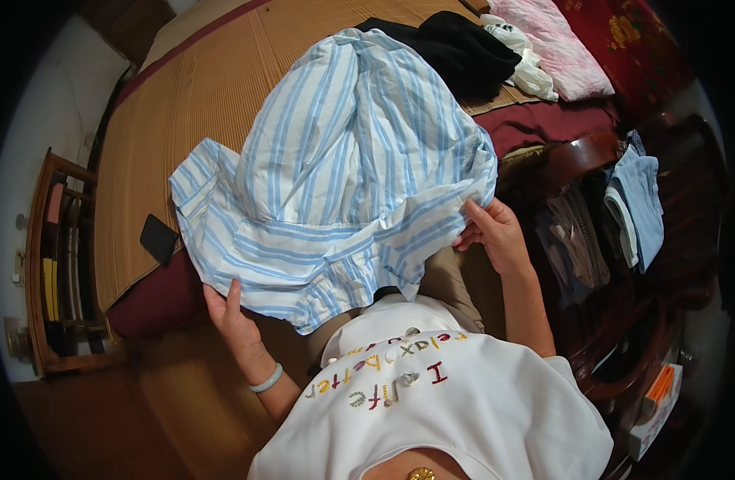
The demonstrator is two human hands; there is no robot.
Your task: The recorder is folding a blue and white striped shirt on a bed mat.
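Observation:
A blue-and-white striped garment [343,180], gathered below a seam, spreads out in front of me. Its far part rests over the bed, while the near edge hangs close to my shirt. My left hand [232,315] holds the lower left edge, thumb on top of the cloth. At the right edge, my right hand [490,231] pinches the fabric between thumb and fingers. A bracelet [267,379] circles my left wrist. The fingers under the cloth are partly hidden on both sides.
A woven mat [181,114] covers the bed. Black clothing [457,54], a white cloth [526,66] and a pink quilt [559,45] lie at the far right. A dark flat object [159,239] sits near the left edge. Folded clothes [634,198] rest on a dark wooden chair [685,198].

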